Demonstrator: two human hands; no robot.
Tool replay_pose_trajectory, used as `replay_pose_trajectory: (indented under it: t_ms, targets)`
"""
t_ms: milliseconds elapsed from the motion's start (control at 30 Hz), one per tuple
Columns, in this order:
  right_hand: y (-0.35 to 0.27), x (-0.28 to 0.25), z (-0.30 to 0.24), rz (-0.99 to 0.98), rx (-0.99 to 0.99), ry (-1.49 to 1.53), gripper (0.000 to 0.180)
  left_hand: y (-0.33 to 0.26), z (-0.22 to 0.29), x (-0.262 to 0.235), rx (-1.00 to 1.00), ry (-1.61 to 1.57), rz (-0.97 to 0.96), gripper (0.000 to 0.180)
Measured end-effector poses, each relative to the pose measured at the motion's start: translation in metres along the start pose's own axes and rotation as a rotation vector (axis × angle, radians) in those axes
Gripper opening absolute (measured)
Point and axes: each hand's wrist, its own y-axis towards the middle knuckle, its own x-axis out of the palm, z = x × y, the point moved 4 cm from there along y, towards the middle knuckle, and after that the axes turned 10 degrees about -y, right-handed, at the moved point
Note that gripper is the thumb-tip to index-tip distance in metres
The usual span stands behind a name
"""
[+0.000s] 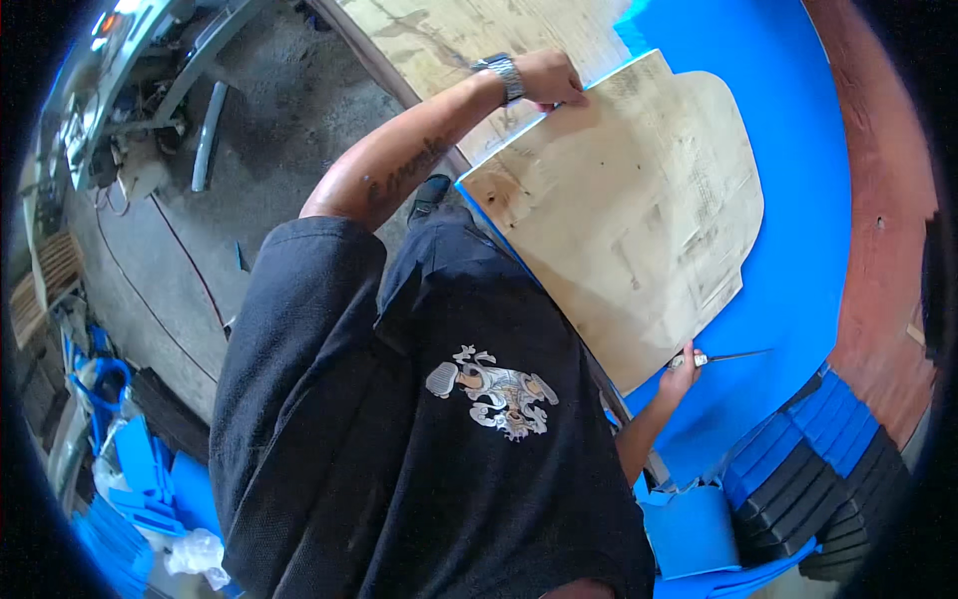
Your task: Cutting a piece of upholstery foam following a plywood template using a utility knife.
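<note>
A pale plywood panel [624, 215] with rounded far corners and a notched edge lies flat on a blue sheet [793, 190]. The sheet's edge shows along the panel's near side. At the panel's upper left edge, my left hand [552, 78], a metal watch on its wrist, has its fingers curled over the rim and closed on it. Down by the panel's lower corner, my right hand [681, 373] is wrapped round the handle of a knife [728, 356]. Its thin dark blade points right, above the blue sheet.
Bare plywood [439, 45] covers the tabletop at the upper left. A reddish-brown board [883, 200] borders the right side. Stacked blue and black foam pieces [798, 469] stand at the lower right. A metal frame [150, 100] and a grey tube [208, 137] are on the floor at left.
</note>
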Motion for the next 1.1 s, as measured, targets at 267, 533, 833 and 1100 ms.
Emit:
replay_pose_trajectory:
  t_ms: [267, 533, 833, 1100]
  targets:
    - [-0.005, 0.007, 0.009, 0.016, 0.012, 0.009, 0.024, -0.017, -0.003, -0.013, 0.112, 0.152, 0.101, 0.031]
    - [-0.009, 0.014, 0.016, 0.038, -0.006, 0.003, 0.021, -0.016, -0.009, -0.013, 0.204, 0.051, 0.152, 0.024]
    - [-0.01, 0.016, 0.02, 0.068, -0.039, 0.061, 0.019, -0.011, -0.004, -0.023, 0.314, 0.052, 0.219, 0.025]
    - [-0.002, 0.018, 0.021, -0.082, -0.011, 0.055, 0.013, 0.006, -0.022, -0.021, 0.2, -0.016, 0.071, 0.027]
